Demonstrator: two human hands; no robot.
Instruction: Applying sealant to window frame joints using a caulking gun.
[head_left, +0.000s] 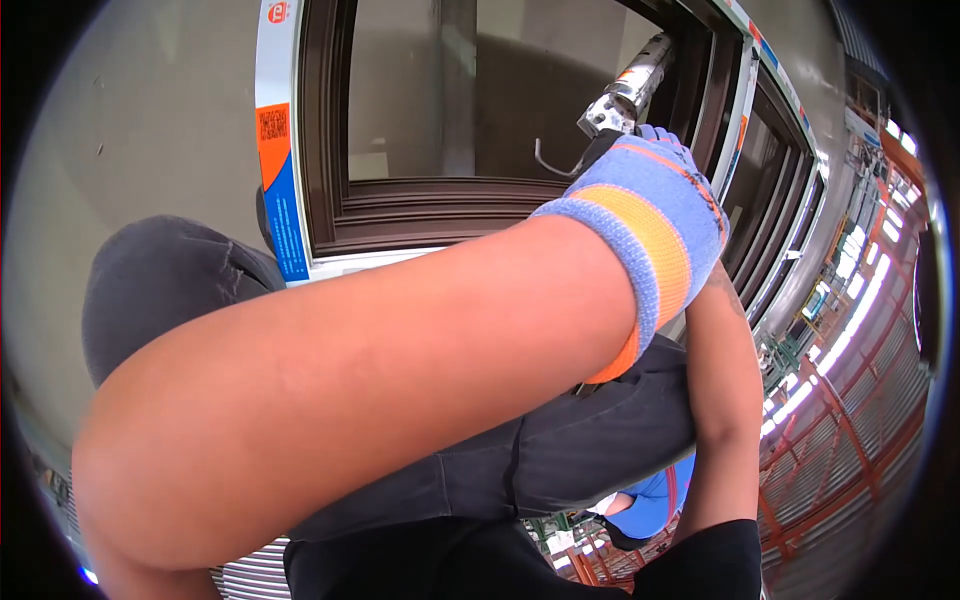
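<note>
the tool (silver, cylindrical, with a thin hooked rod at its near end) is located inside the upper right part of the brown frame, angled up and to the right. the left forearm is extended across the lap, and the left hand, covered by a blue and orange glove, is placed at the near end of the tool. the left fingers are bent and partly hidden; whether the tool is gripped by them cannot be told. the right forearm is raised from below; the right hand is hidden behind the glove, so its fingers cannot be judged. the frame is edged by a printed strip.
</note>
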